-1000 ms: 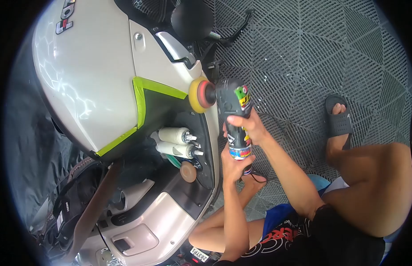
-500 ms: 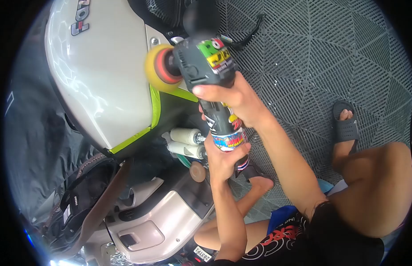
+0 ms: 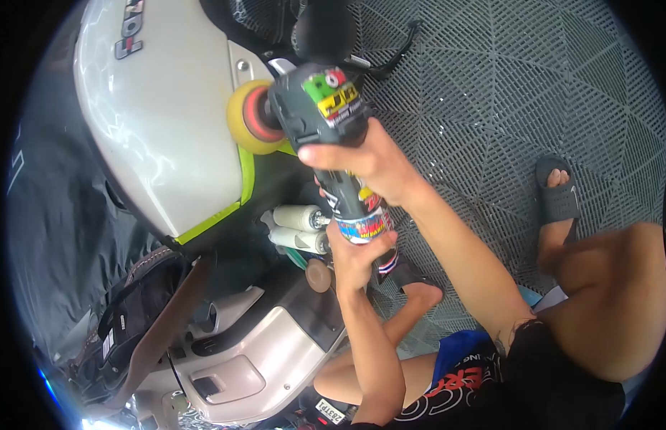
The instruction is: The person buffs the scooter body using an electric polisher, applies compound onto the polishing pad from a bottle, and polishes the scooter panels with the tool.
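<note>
Both of my hands hold a black handheld polisher point(image 3: 315, 118) covered in colourful stickers. My right hand point(image 3: 372, 161) wraps around its neck just below the head, thumb across the front. Lower down, my left hand point(image 3: 356, 254) is closed around the handle. A round yellow foam pad point(image 3: 240, 118) with an orange-red backing sits on the polisher's head, facing the pearl-white panel point(image 3: 161, 122). The pad lies against the panel's right edge, though actual contact is hard to make out. Bright green tape point(image 3: 211, 222) lines the panel's lower edge, and raised lettering point(image 3: 131, 29) marks its top.
Two white cylinders point(image 3: 297, 217) and a round brown disc point(image 3: 319, 275) are behind the left hand. A beige scooter body point(image 3: 290, 351) fills the lower left. The floor has grey grid tiles point(image 3: 491, 93). A sandalled foot point(image 3: 559, 193) rests at right.
The polisher has shifted slightly left and downward in view, with both hands moving along. Their grip looks the same.
</note>
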### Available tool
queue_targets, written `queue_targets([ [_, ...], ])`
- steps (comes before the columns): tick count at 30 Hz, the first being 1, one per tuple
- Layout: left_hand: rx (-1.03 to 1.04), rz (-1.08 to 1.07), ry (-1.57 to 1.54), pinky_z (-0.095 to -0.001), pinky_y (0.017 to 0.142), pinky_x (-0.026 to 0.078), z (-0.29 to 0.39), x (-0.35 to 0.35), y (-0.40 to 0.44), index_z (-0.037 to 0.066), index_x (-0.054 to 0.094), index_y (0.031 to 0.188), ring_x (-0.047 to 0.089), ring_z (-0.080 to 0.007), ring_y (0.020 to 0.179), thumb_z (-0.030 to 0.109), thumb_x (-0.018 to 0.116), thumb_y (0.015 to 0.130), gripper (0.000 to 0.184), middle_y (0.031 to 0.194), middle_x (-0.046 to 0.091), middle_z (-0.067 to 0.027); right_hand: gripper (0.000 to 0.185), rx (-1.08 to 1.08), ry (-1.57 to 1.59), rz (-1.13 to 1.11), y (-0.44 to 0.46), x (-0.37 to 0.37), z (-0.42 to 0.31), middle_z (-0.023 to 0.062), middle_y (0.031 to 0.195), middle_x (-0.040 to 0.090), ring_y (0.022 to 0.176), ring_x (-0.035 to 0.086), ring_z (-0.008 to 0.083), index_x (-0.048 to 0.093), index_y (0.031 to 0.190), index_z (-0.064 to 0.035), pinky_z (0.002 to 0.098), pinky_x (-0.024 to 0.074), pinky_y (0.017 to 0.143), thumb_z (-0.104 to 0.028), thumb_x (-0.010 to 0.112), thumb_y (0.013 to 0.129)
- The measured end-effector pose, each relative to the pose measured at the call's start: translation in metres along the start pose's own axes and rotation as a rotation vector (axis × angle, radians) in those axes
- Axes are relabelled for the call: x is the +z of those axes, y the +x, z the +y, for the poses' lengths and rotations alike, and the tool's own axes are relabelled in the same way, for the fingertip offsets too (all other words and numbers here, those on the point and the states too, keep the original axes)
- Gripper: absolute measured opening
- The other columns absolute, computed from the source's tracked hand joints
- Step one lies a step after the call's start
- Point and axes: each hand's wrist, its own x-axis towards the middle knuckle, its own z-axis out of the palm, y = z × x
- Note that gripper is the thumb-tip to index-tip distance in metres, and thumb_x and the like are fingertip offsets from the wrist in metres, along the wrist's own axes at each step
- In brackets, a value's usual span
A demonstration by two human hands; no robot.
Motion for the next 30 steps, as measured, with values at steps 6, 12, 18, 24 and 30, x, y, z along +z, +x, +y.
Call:
queue_targets([
  [6,-0.056,0.003,0.103,-0.0293,0.069,0.053,-0.009,-0.008,-0.001,-0.003,0.063,0.111,0.064,-0.0136,0.076,0.01,0.085,0.067,0.051,0.092,0.069,-0.0056,0.038,0.053,0.048,0.107,-0.012,-0.012,0.015,0.0013,0.09,0.07,0.077,0.064,0.0098,0.073,0.105,-0.0031,0.0284,0.0526,0.072,-0.031,0.085,0.082],
  [12,-0.046,-0.021,0.036,-0.0286,0.069,0.054,-0.032,-0.011,-0.01,-0.003,0.061,0.113,0.066,-0.014,0.076,0.007,0.084,0.065,0.053,0.094,0.069,-0.0064,0.036,0.018,0.035,0.098,-0.026,-0.018,0.042,-0.0001,0.085,0.068,0.075,0.061,0.0078,0.073,0.103,-0.0038,0.0269,0.0496,0.07,-0.028,0.086,0.081],
  [18,-0.079,0.008,0.157,-0.0293,0.069,0.054,-0.067,-0.011,-0.034,-0.002,0.064,0.102,0.066,-0.0144,0.073,0.007,0.081,0.065,0.042,0.088,0.07,-0.0062,0.034,0.109,0.126,0.108,-0.065,-0.039,0.086,0.0045,0.082,0.07,0.068,0.066,0.0118,0.071,0.1,-0.002,0.0286,0.0544,0.064,-0.027,0.085,0.081],
  [24,-0.192,-0.061,0.193,-0.0296,0.068,0.053,-0.099,-0.011,-0.04,-0.002,0.064,0.105,0.065,-0.0141,0.074,0.008,0.082,0.067,0.044,0.087,0.07,-0.0059,0.037,0.234,0.223,0.273,-0.091,-0.059,0.1,0.0068,0.076,0.065,0.06,0.067,0.0169,0.066,0.105,-0.0014,0.0314,0.0581,0.056,-0.027,0.081,0.083],
  [30,-0.129,-0.071,0.219,-0.0306,0.069,0.053,-0.09,-0.01,-0.024,-0.002,0.063,0.104,0.066,-0.0146,0.073,0.01,0.083,0.066,0.044,0.086,0.07,-0.0062,0.044,0.194,0.107,0.22,-0.076,-0.062,0.095,0.015,0.078,0.068,0.063,0.07,0.0227,0.06,0.112,-0.0019,0.0354,0.0611,0.06,-0.034,0.076,0.086],
])
